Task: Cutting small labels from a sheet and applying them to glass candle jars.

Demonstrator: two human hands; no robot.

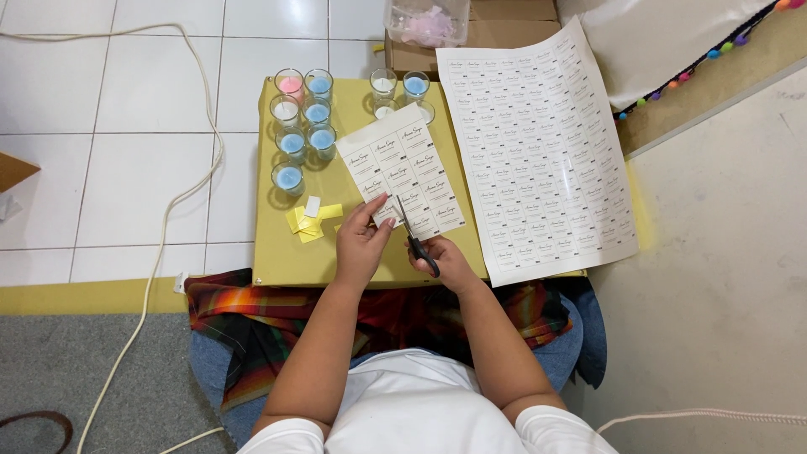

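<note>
My left hand [361, 240] pinches the near edge of a small strip of printed labels [402, 168] that lies on the yellow table [277, 252]. My right hand [445, 262] grips black-handled scissors [412, 235], whose blades point up into the strip's near edge beside my left fingers. Small yellow and white paper scraps [309, 220] lie just left of my left hand.
Several small glass candle cups with blue, pink and white wax [304, 118] stand at the table's far left, more [399, 88] behind the strip. A large label sheet [538, 151] covers the right side. A cardboard box [504, 25] with a clear tub [426, 21] sits beyond. A white cable [181, 202] runs on the floor.
</note>
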